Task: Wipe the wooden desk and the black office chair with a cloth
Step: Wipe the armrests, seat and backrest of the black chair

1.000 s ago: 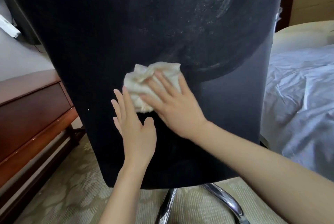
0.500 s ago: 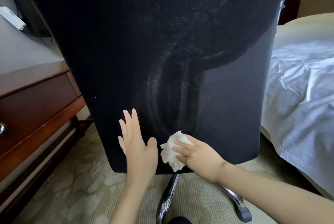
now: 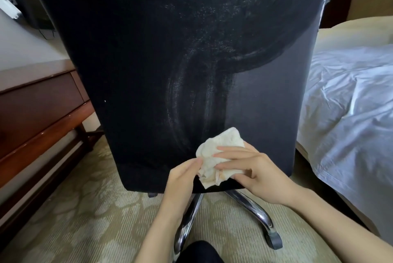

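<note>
The back of the black office chair point(image 3: 148, 60) fills most of the view, with pale curved wipe streaks down its middle. A crumpled cream cloth point(image 3: 219, 152) sits in front of the backrest's lower edge. My right hand point(image 3: 261, 175) grips it from the right, fingers across its front. My left hand point(image 3: 182, 177) pinches the cloth's left side between thumb and fingers. The wooden desk point(image 3: 38, 114) with a dark drawer front stands at the left, partly behind the chair.
The chair's chrome legs point(image 3: 253, 209) and a black caster point(image 3: 274, 241) spread over the patterned carpet point(image 3: 85, 209) below my hands. A bed with rumpled white sheets point(image 3: 350, 103) stands close on the right. My dark-clothed knee point(image 3: 200, 252) shows at the bottom edge.
My right hand swept the cloth down the backrest from its middle to the lower edge. My left hand left the chair back and took hold of the cloth.
</note>
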`<state>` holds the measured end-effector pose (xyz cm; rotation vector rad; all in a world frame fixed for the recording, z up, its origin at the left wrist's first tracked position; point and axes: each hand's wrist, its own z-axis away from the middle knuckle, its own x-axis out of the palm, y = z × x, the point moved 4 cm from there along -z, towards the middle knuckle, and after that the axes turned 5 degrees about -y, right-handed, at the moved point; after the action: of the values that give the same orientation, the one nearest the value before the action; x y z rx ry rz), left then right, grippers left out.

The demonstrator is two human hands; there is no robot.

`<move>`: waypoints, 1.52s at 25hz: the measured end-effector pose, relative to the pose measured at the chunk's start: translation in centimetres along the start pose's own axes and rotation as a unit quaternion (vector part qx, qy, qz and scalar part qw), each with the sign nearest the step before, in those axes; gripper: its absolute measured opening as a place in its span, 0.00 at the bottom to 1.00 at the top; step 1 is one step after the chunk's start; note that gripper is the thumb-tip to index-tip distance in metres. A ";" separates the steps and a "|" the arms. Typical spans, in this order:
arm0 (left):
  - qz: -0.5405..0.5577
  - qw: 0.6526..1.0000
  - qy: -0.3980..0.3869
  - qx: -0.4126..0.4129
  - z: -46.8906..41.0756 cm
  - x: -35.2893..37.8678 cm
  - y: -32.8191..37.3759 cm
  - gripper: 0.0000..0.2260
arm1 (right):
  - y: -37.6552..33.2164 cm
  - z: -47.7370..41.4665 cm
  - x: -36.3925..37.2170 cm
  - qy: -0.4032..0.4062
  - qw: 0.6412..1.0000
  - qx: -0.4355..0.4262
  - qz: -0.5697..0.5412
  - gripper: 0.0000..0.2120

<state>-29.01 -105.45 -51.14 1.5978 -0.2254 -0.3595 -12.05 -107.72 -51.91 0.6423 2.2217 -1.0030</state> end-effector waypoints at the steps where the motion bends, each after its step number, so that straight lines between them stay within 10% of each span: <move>1: 0.008 1.000 0.009 0.009 -0.1 -0.2 0.3 0.12 | -0.3 0.0 0.2 0.013 1.000 0.003 0.002 0.16; 7: -0.102 0.989 0.066 0.078 -1.0 -1.8 1.7 0.08 | -1.2 0.9 2.9 0.073 0.986 0.061 -0.133 0.15; 12: -0.186 0.975 0.069 0.098 -1.0 -1.6 2.7 0.12 | -1.7 1.5 4.7 0.138 0.855 0.135 -0.481 0.13; 16: -0.181 0.973 0.086 0.117 -0.9 -2.5 3.6 0.11 | -0.5 2.0 4.3 0.233 0.817 0.262 -0.458 0.11; 22: -0.143 0.978 0.061 0.141 -0.6 -2.7 5.3 0.10 | -0.1 1.9 6.1 0.094 0.779 0.357 -0.506 0.24; 26: -0.139 0.976 0.067 0.152 -0.7 -2.9 6.0 0.10 | -0.1 1.8 9.5 0.041 0.734 0.410 -0.539 0.10; 31: -0.139 0.969 0.096 0.182 -0.4 -4.7 7.6 0.10 | -0.1 4.5 14.4 0.006 0.570 0.515 -0.640 0.16; 35: -0.118 0.963 0.134 0.204 0.4 -5.6 8.5 0.10 | -1.8 4.4 16.3 0.037 0.365 0.474 -0.800 0.22; 38: -0.110 0.959 0.158 0.207 0.9 -6.6 8.7 0.10 | -3.0 2.9 15.5 0.101 0.312 0.408 -0.852 0.19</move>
<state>-34.79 -104.50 -41.95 2.0752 0.1339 -0.2297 -23.79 -109.03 -62.80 -2.0858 1.5112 -3.0467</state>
